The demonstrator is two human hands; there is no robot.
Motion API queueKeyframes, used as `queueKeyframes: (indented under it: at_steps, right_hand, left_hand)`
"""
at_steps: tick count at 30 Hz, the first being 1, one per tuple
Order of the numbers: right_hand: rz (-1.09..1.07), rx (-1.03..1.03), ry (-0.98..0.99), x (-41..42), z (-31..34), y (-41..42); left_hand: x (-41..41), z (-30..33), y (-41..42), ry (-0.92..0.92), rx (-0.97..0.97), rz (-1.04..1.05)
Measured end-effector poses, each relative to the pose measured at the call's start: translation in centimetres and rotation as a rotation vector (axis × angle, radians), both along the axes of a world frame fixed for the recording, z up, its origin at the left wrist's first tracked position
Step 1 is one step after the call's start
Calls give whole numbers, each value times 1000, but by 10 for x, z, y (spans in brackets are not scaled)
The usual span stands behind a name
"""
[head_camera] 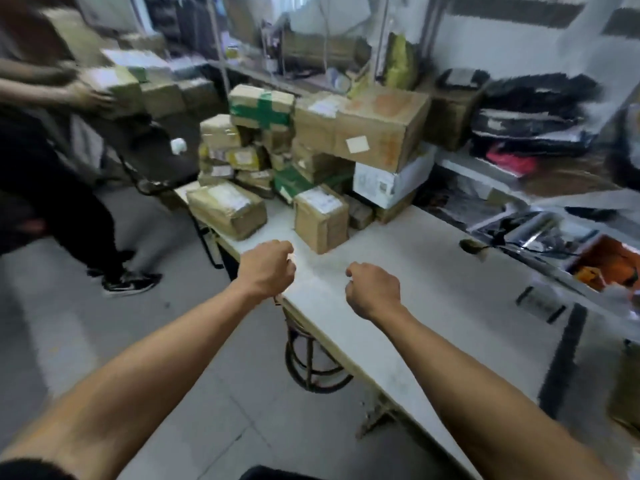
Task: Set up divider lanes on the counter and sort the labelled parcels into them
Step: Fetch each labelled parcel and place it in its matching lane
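Note:
A heap of taped cardboard parcels (311,147) with white labels is piled at the far end of the white counter (415,271). Nearest me stand a small upright parcel (322,220) and a flat one (227,209) near the counter's left edge. A large box (377,126) tops the pile. My left hand (266,268) hovers over the counter's left edge with its fingers curled into a fist, holding nothing. My right hand (372,289) hangs above the bare counter, also curled shut and holding nothing. No dividers are in sight.
Another person (52,168) stands at the left carrying a parcel (114,84). A black chair (162,157) stands beside them. A round stool (311,362) sits under the counter. Shelves with dark bags (533,112) and a cluttered bench (554,233) line the right.

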State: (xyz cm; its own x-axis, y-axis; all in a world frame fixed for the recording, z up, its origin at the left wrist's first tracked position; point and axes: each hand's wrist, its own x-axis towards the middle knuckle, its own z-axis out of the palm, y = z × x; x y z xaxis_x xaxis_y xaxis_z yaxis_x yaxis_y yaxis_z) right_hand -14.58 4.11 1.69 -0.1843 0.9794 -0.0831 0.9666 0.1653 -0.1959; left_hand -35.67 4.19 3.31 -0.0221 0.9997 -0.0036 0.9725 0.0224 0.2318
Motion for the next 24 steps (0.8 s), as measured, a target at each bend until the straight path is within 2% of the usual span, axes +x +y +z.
queueKeyframes:
  at_steps: [5, 12, 19, 24]
  right_hand:
    - [182, -49, -100, -83, -16, 32]
    - [350, -70, -137, -160, -35, 92]
    - [374, -34, -155, -214, -49, 203]
    - [337, -56, -123, -250, -44, 301]
  left_hand:
    - [-99, -6, -18, 94, -3, 185]
    - [-177, -32, -7, 166, -49, 333]
    - [-235, -64, 76, 160, -132, 389]
    - [-265, -78, 162, 4, -248, 486]
